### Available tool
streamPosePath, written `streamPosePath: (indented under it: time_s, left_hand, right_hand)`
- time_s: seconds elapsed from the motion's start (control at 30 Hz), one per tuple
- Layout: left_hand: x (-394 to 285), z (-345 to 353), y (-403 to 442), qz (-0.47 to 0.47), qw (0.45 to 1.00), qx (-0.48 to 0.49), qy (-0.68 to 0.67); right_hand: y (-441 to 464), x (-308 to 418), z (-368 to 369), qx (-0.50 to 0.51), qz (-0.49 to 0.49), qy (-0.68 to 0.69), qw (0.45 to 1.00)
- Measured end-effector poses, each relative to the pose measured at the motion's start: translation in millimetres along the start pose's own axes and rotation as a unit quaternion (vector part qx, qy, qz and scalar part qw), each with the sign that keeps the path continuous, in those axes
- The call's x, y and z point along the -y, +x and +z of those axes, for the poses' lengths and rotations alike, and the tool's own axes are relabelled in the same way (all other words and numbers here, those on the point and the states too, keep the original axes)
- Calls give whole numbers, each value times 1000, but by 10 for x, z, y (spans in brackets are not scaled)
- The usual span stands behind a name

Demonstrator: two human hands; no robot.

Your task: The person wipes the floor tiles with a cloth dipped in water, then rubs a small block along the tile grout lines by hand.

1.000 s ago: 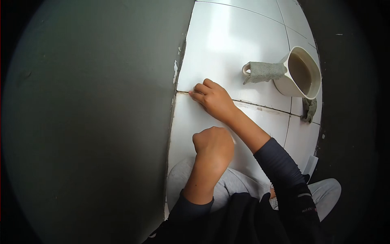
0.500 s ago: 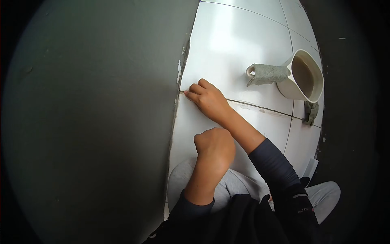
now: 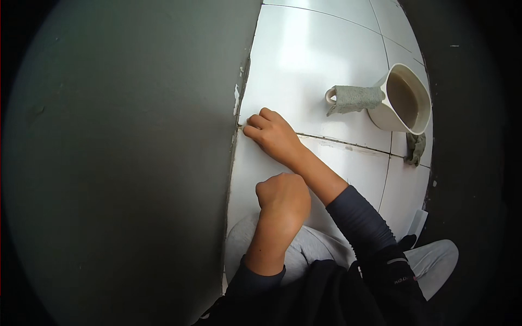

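My right hand (image 3: pixel 274 138) has its fingers curled down at the tile joint beside the grey wall (image 3: pixel 136 136); whatever lies under the fingertips is hidden. Nearer to me, my left hand (image 3: pixel 285 198) is closed with its back facing up, and its fingers are out of sight beneath it. Both are over the white tiled floor (image 3: pixel 315 60). A dark grout line (image 3: pixel 348 143) with brownish smudges runs to the right from my right hand.
At the right stands a white dipper (image 3: pixel 380 117) of murky water, a grey-green cloth (image 3: pixel 356 99) draped over its handle. Another dark cloth (image 3: pixel 416 149) lies beside it. A pale, flat-sided object (image 3: pixel 417 221) is near my knee (image 3: pixel 440 261).
My right hand has moved slightly left, closer to the wall along the grout line. My left hand stays closed in nearly the same place. The view has shifted slightly.
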State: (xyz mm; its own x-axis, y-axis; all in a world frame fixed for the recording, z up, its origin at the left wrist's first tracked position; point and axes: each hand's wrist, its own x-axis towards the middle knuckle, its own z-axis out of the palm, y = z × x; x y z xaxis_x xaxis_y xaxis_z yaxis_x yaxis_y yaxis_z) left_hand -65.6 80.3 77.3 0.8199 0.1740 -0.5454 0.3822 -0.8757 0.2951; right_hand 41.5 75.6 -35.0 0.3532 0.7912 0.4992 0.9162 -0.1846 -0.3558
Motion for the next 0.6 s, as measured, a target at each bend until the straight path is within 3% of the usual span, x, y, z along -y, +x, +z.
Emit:
streamPosePath:
  time_s: [0.3, 0.6]
  left_hand:
    - [11, -4, -4, -15, 1000, 10, -4]
    - [-41, -47, -33, 7, 1000, 9, 5]
  right_hand:
    - [-222, -153, -290, 62, -31, -26, 997]
    - [77, 27, -22, 8, -23, 3, 1000]
